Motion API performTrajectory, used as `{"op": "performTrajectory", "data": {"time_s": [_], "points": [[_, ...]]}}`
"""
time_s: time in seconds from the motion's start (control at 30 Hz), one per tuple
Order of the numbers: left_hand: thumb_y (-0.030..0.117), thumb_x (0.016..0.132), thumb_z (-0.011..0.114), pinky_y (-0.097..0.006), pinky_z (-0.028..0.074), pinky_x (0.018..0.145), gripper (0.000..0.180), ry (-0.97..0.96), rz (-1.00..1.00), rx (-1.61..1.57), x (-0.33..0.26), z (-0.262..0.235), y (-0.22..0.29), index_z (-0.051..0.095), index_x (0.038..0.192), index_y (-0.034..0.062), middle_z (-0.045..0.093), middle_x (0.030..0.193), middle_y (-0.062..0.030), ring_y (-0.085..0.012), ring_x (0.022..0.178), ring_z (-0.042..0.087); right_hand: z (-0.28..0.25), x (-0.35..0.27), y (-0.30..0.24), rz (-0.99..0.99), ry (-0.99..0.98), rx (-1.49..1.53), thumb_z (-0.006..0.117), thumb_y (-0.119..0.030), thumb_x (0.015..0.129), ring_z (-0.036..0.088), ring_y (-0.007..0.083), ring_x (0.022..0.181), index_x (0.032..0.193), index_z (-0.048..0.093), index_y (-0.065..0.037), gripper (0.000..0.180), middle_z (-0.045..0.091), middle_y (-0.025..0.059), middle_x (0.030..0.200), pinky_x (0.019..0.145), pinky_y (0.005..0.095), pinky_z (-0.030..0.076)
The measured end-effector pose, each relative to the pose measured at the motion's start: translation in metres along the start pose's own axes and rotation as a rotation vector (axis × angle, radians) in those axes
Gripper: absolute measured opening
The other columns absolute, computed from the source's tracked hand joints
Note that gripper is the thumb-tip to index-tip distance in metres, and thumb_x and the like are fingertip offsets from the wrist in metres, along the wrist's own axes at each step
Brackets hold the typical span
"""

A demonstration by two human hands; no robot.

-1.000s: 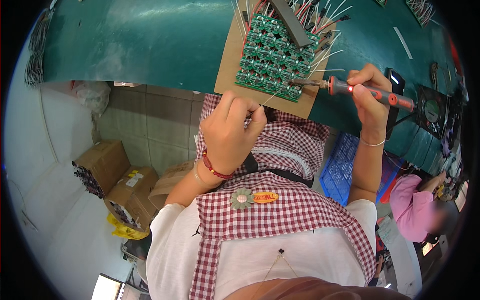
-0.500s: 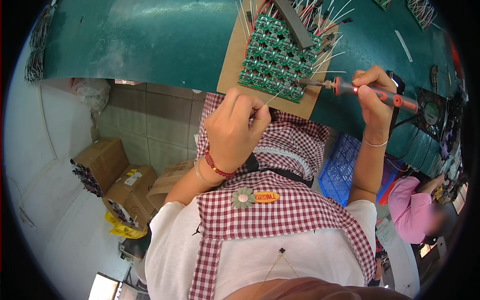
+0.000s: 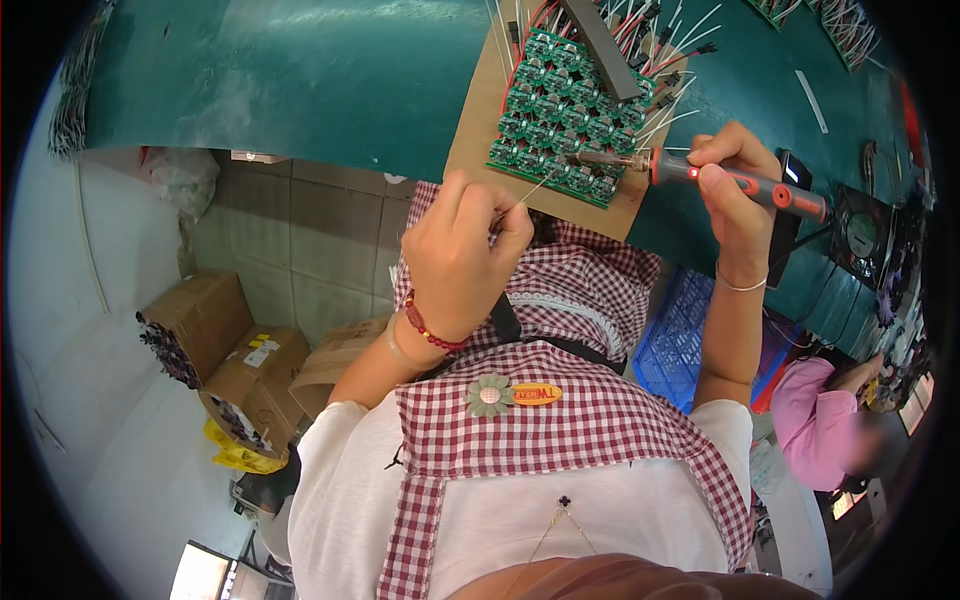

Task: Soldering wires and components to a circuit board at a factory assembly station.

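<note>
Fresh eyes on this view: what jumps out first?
The grid of green circuit boards at top center, on a brown panel. Just right, the red-and-gray soldering iron in the right hand, opposite the left hand pinching thin solder wire. Below, the red-and-white checked apron.

Circuit boards (image 3: 566, 122) on a sheet (image 3: 474, 142), bar (image 3: 602, 50) atop them, soldering iron (image 3: 672, 167) at right, boxes (image 3: 205, 318) lower left

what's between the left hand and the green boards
In the head view, a thin wire runs from the left hand toward the green boards, above a strip of brown sheet.
</note>
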State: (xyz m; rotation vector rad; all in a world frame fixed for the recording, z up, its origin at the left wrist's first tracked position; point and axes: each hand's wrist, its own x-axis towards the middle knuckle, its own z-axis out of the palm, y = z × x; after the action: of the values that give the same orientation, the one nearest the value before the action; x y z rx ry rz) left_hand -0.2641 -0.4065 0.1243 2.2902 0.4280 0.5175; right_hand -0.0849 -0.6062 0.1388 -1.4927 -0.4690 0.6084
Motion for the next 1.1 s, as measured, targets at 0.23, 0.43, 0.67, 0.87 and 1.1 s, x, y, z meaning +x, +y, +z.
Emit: {"op": "performTrajectory", "data": {"time_s": [0.23, 0.43, 0.67, 0.87, 1.1], "points": [[0.004, 0.071, 0.072, -0.031, 0.042, 0.046, 0.019, 0.043, 0.018, -0.002, 0.002, 0.007, -0.001, 0.054, 0.073, 0.0075, 0.054, 0.073, -0.0038, -0.0191, 0.053, 0.055, 0.006, -0.001, -0.005, -0.046, -0.029, -0.061, 0.066, -0.013, 0.076, 0.041, 0.0070, 0.059, 0.080, 0.059, 0.002, 0.017, 0.050, 0.0017, 0.066, 0.054, 0.0217, 0.029], [-0.005, 0.069, 0.068, -0.027, 0.045, 0.049, 0.017, 0.021, -0.009, -0.013, 0.004, -0.004, 0.003, 0.053, 0.073, 0.0032, 0.053, 0.070, -0.0058, -0.0158, 0.055, 0.055, -0.001, -0.004, -0.013, -0.087, 0.035, -0.001, 0.065, -0.011, 0.076, 0.037, 0.0066, 0.057, 0.079, 0.058, 0.002, 0.015, 0.046, 0.0004, 0.064, 0.052, 0.0227, 0.025], [-0.005, 0.069, 0.067, -0.028, 0.044, 0.048, 0.016, 0.046, -0.019, 0.037, 0.004, -0.005, -0.002, 0.053, 0.073, 0.0031, 0.054, 0.069, -0.0053, -0.0158, 0.055, 0.055, 0.010, 0.001, -0.007, -0.080, -0.006, 0.017, 0.064, -0.009, 0.077, 0.039, 0.0065, 0.058, 0.080, 0.058, 0.002, 0.013, 0.049, 0.0011, 0.065, 0.053, 0.0228, 0.027], [-0.003, 0.070, 0.067, -0.028, 0.044, 0.048, 0.016, 0.058, -0.010, 0.048, 0.005, -0.004, -0.007, 0.053, 0.072, 0.0030, 0.053, 0.069, -0.0048, -0.0157, 0.054, 0.055, 0.019, 0.003, -0.006, -0.001, -0.013, -0.043, 0.065, -0.010, 0.077, 0.053, 0.0100, 0.069, 0.084, 0.061, 0.002, 0.015, 0.060, 0.0070, 0.079, 0.063, 0.0221, 0.040], [-0.003, 0.071, 0.067, -0.028, 0.044, 0.048, 0.016, 0.057, -0.027, 0.031, 0.007, 0.002, -0.006, 0.053, 0.072, 0.0030, 0.053, 0.069, -0.0052, -0.0160, 0.054, 0.055, 0.022, 0.002, -0.012, -0.010, -0.055, -0.064, 0.066, -0.009, 0.077, 0.051, 0.0093, 0.068, 0.084, 0.060, 0.003, 0.015, 0.058, 0.0059, 0.077, 0.062, 0.0224, 0.039]]}}
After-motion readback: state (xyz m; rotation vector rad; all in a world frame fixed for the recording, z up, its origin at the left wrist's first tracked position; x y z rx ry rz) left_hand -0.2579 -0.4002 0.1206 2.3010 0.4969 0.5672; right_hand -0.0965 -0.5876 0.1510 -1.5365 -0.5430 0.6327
